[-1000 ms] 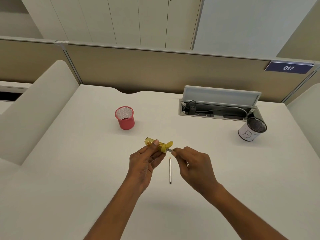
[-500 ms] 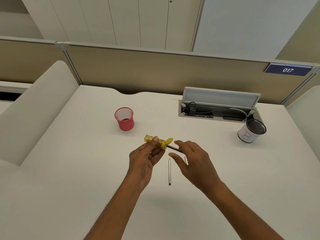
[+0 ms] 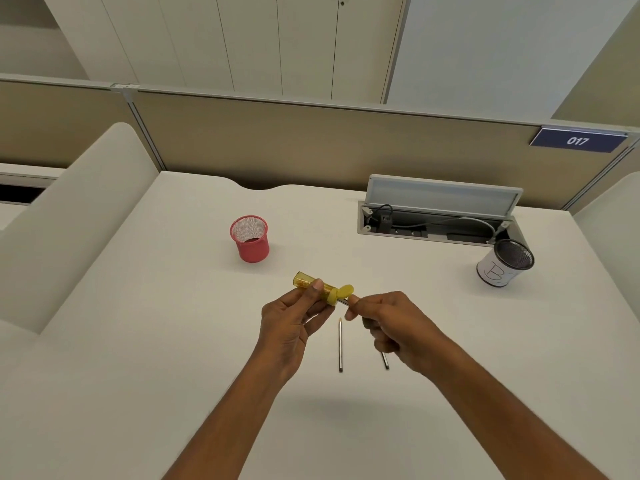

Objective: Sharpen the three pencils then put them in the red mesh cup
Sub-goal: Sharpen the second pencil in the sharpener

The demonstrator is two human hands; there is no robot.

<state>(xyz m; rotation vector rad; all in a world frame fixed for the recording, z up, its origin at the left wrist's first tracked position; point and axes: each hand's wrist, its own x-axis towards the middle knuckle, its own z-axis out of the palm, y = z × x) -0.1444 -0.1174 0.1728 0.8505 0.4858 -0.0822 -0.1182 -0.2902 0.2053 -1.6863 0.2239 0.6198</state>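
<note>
From here my main worry is the lead: if I twist the pencil (image 3: 343, 301) at an angle to the yellow sharpener (image 3: 320, 289), or push too hard, I judge the tip could snap inside and jam. The sharpener is held in the air, not braced on the tabletop (image 3: 138, 341), so a slack grip could let it turn with the pencil and cut nothing. Its flap at the near end looks open, and shavings might spill.

My left hand (image 3: 294, 327) is curled around the sharpener's clear barrel, thumb on top and fingers underneath, closed firmly on it. My right hand (image 3: 391, 323) is pinched tight on the pencil, thumb and forefinger right at the sharpener's mouth; only a short stretch of shaft shows between them, and the far end pokes out below my palm, near the tabletop.

A second pencil (image 3: 340, 344) lies loose on the tabletop just below my hands, point facing away from me. I cannot see a third. The red mesh cup (image 3: 250, 239) stands upright, further back and to the left, well apart from my hands, and I cannot make out any pencil in it.
</note>
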